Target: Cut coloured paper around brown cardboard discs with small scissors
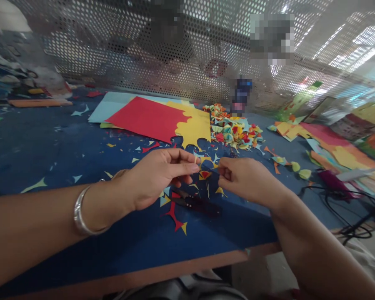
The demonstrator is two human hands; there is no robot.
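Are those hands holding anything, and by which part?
The left hand pinches a small pale piece between its fingertips; it's too small to tell by which part. Whether the right hand holds anything is unclear.

Look, left forearm [34, 227] and right forearm [318, 246] slant inward, left grip [154, 177] pinching thumb [185, 169] towards fingers [180, 154], right grip [250, 179] curled opposite, the two near but apart!

I wear a shiny silver bangle [78, 212], smooth and rounded, around my left wrist [101, 210], my forearms [34, 225] are bare as far as they show, and my clothing [171, 290] below is grey with dark curving bands.
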